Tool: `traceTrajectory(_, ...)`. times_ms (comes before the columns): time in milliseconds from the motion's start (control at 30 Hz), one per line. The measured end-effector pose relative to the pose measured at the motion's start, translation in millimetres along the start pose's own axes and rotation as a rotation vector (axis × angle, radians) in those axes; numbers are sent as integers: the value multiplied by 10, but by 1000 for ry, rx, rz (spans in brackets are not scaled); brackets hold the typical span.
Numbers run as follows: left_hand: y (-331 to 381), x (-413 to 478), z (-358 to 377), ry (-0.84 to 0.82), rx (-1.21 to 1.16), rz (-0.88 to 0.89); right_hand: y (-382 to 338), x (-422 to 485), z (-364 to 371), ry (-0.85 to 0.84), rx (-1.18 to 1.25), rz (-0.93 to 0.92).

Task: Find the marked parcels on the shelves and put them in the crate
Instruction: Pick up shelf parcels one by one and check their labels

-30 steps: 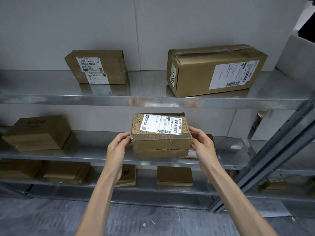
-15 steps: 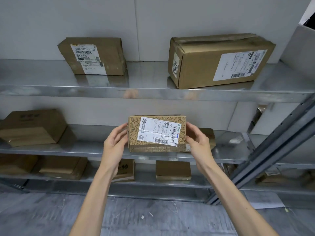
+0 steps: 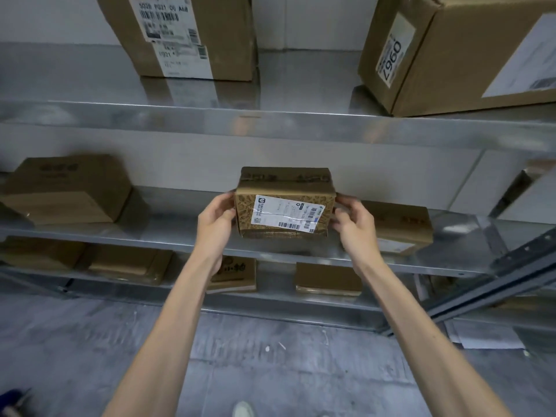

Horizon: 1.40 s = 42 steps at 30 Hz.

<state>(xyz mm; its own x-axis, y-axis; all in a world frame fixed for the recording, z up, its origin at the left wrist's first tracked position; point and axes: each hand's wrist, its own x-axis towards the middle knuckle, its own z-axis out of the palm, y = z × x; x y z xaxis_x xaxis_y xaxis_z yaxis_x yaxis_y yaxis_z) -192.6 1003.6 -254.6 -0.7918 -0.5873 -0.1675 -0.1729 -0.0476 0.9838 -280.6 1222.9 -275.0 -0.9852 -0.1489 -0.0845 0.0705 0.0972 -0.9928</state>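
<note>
While both hands grip it, the parcel (image 3: 284, 203) sits between them over the front part of the middle shelf (image 3: 168, 236); whether its underside touches the metal cannot be told. Left hand (image 3: 215, 224): the fingers (image 3: 226, 199) are curled against the parcel's left end, with the thumb lying along the near left edge. Right hand (image 3: 356, 225): the fingers (image 3: 346, 202) are curled round the right end, the thumb just beside the near right edge. Each hand is thus closed onto one short end, and the parcel spans the gap between the two sets of fingertips. Its long axis runs left to right, parallel to the shelf's front edge. The patterned face bearing the white label (image 3: 284, 216) points toward the camera, and the taped top face slopes up and away toward the wall. The label lies slightly askew, its barcodes toward the lower right corner. A plain box (image 3: 66, 191) stands well apart at the left of the same shelf, and a flatter box (image 3: 400, 228) lies just behind the right hand. Two larger labelled boxes (image 3: 186, 34) (image 3: 451, 55) stand on the shelf above.
</note>
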Motion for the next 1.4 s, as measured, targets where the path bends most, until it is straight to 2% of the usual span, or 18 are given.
traceTrajectory(167, -158, 325, -57, -17, -20, -33, 143, 167, 218, 26, 54, 86)
traceTrajectory(433, -498, 640, -16, -71, 14, -95, 397, 337, 378, 57, -46, 182)
traceTrajectory(667, -675, 692, 21, -86, 23, -148, 533, 341, 446, 106, -134, 160)
traceTrajectory(867, -717, 650, 12, -107, 72, -195, 677, 285, 479, 71, -214, 158)
traceTrajectory(1067, -733, 583, -59, -189, 152, -172, 651, 237, 514, 95, -255, 155)
traceTrajectory(1133, -715, 543, -145, -193, 177, -152, 604, 180, 532, 143, -283, 124)
traceTrajectory(1233, -666, 506, -368, -158, 186, -109, 473, 66, 619, 212, -442, -39)
traceTrajectory(1400, -464, 523, -1044, -49, 147, -34, 108, -146, 1183, 175, -633, -177)
